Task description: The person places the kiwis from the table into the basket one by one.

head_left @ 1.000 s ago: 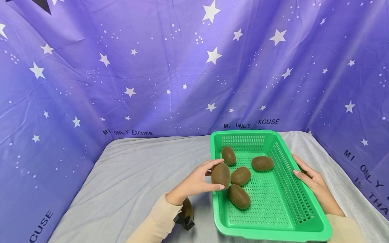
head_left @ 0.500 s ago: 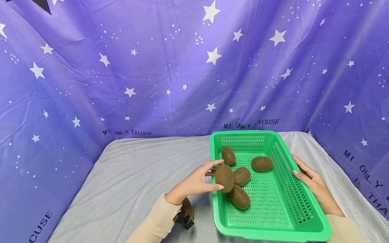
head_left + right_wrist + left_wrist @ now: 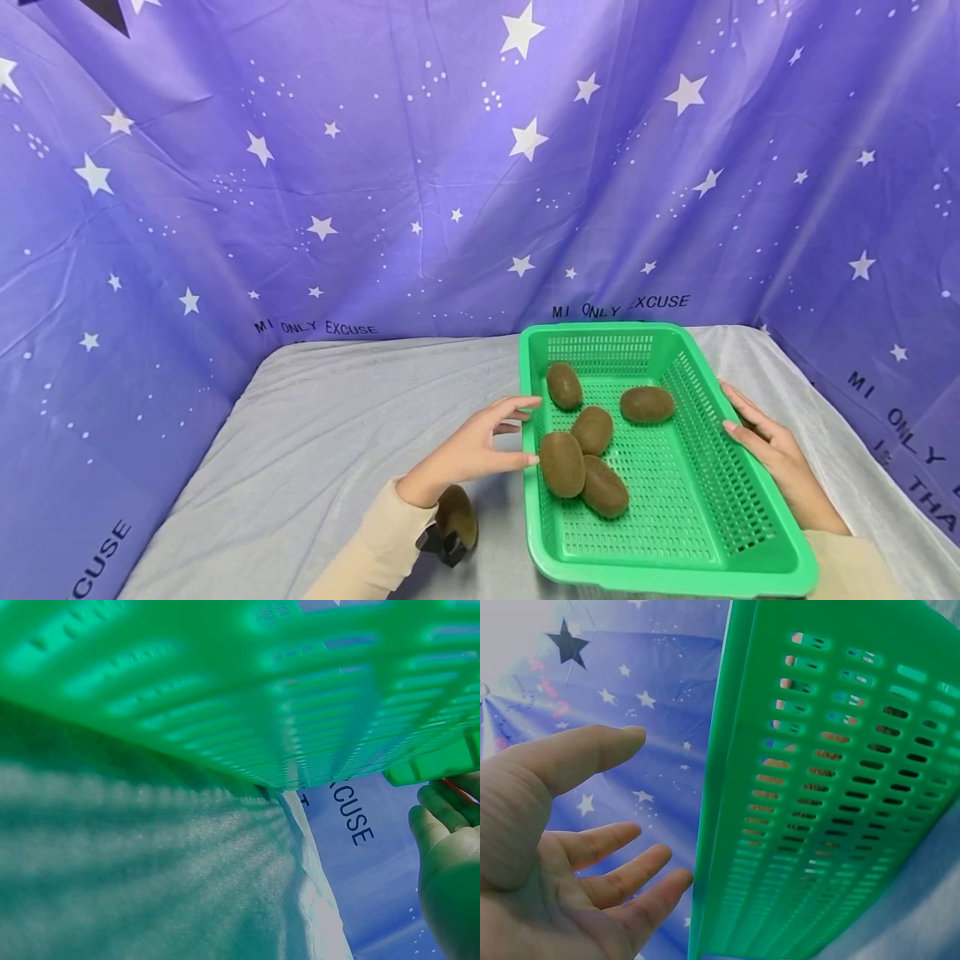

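My left hand [image 3: 476,442] is just left of the green plastic basket [image 3: 538,550], fingers and thumb spread apart with nothing between them. In the left wrist view the same hand [image 3: 577,825] faces the basket's slotted wall [image 3: 840,772]. Closest to its fingertips, inside the basket, lies a brown kiwi [image 3: 562,465]. It leans over two others, a kiwi [image 3: 592,430] behind and a kiwi [image 3: 606,487] to its right. Further back are a kiwi [image 3: 564,386] and, to the right, a kiwi [image 3: 648,404]. My right hand [image 3: 780,458] grips the basket's right rim, thumb on top.
Another kiwi [image 3: 456,512] rests on the grey cloth [image 3: 337,433] left of the basket, partly covered by the black wrist mount [image 3: 442,546]. A purple star-printed curtain [image 3: 420,167] rises behind the table and along both sides.
The left hand has let go of a kiwi, which now lies lower in the basket against the others, nudging two of them. The hand has drawn back slightly left. The right hand has stayed put.
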Action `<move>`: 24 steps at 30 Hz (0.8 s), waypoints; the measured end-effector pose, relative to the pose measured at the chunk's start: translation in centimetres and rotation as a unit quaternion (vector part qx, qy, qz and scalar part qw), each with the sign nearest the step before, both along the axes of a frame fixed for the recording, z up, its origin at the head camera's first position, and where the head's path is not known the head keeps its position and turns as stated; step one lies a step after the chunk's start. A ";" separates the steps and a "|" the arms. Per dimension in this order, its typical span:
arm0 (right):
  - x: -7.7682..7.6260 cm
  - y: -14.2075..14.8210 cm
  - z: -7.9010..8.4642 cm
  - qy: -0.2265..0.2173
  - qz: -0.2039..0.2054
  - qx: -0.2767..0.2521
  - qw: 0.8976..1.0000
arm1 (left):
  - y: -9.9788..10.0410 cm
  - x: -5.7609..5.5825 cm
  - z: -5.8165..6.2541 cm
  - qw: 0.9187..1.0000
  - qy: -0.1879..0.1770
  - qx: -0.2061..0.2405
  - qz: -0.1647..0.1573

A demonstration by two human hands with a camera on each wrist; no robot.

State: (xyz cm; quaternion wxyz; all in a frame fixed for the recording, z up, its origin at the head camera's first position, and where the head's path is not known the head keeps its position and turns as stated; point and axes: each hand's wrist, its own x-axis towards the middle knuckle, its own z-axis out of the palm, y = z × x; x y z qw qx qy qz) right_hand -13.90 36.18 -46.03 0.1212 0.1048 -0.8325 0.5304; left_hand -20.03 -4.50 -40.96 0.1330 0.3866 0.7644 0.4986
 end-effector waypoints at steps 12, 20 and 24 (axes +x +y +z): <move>0.1 -0.1 0.0 -0.022 0.015 -0.055 0.998 | -2.3 0.8 0.1 1.000 0.011 -0.011 0.010; 0.0 -0.1 -0.1 -0.012 0.001 -0.016 1.000 | -3.3 2.3 1.3 1.000 0.007 -0.018 0.014; 0.0 -0.1 -0.1 -0.007 -0.003 -0.002 1.000 | -4.0 1.7 -0.9 1.000 0.018 -0.011 0.015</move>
